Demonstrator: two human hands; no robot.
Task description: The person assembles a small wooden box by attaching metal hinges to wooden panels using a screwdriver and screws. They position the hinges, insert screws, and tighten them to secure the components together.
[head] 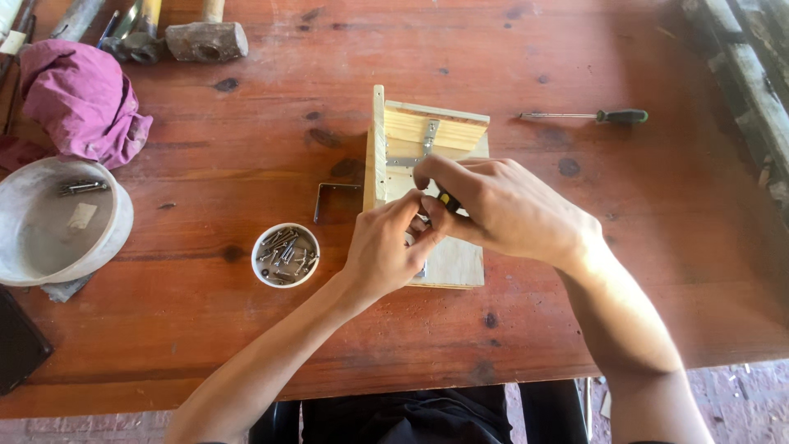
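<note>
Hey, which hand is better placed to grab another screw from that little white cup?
Probably the left hand. It rests on the pale wooden box, right beside the small white cup of metal screws. The right hand grips a black-and-yellow-handled tool and would have to cross over.

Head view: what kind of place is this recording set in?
Probably a home or hobby woodworking bench. A worn wooden table carries a small pale-wood assembly under both hands, a cup of screws, a hammer and a spare screwdriver.
</note>
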